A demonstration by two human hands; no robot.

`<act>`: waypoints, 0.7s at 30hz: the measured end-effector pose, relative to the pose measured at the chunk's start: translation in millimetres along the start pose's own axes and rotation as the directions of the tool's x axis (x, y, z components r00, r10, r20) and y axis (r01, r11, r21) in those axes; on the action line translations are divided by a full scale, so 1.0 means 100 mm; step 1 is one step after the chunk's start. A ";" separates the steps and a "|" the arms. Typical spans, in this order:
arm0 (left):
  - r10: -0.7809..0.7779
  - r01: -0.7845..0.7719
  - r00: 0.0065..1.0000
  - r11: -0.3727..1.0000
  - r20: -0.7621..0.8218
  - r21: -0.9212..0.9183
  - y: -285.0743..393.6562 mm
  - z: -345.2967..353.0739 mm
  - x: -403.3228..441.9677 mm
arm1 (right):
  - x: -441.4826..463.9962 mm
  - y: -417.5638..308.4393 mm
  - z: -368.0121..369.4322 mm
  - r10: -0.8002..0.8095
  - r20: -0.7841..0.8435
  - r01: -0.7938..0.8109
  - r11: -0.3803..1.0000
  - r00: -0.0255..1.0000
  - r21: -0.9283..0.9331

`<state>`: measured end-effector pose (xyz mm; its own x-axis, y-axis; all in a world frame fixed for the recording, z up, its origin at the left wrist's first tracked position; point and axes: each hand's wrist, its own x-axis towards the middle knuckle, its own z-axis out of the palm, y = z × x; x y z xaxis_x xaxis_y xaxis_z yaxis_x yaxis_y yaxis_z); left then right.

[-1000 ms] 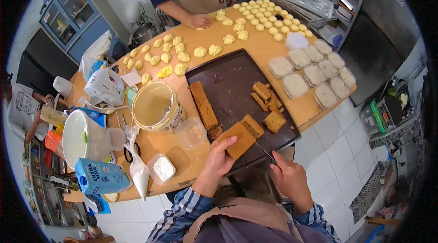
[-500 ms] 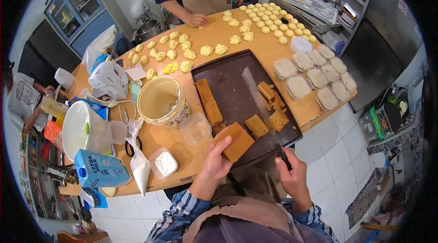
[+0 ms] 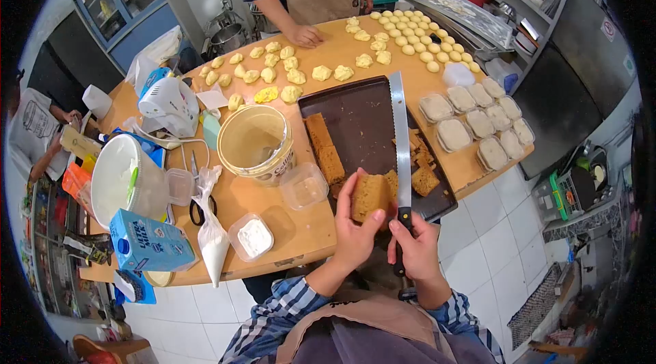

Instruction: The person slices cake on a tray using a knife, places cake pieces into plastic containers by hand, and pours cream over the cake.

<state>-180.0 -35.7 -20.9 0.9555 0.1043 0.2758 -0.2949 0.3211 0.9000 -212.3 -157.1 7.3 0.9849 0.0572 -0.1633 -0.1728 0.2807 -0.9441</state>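
A brown cake block (image 3: 371,198) is held in the left hand (image 3: 355,240), fingers and thumb spread around its sides, over the near edge of the dark tray (image 3: 359,115). The black handle of a serrated knife (image 3: 402,159) is gripped in the right hand (image 3: 419,255); the blade is pointed away across the tray, with its teeth turned toward the block. The work appears to be between cuts, the block being handled rather than sliced. For a cut, the block would need to be steadied and the fingers kept clear of the teeth.

A long cake strip (image 3: 320,145) is laid along the tray's left side, and smaller cake pieces (image 3: 425,179) are heaped at its right. On the desk (image 3: 294,231), left of the tray, "ULTRA MILK" can be read on a blue carton (image 3: 152,241). Lettering on the cream-coloured tub (image 3: 279,167), just left of the tray, is only partly legible.
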 end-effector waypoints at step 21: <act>-0.261 0.237 0.961 0.947 -0.089 -0.215 -0.02 0.02 0.01 | 0.14 0.17 -0.08 0.139 0.088 -0.164 0.868 0.986 0.469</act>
<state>-178.0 -37.7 -21.9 0.9950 0.1002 0.0002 -0.0536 0.5313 0.8455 -201.9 -159.5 -13.6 0.9467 0.1800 -0.2671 -0.3157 0.6837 -0.6579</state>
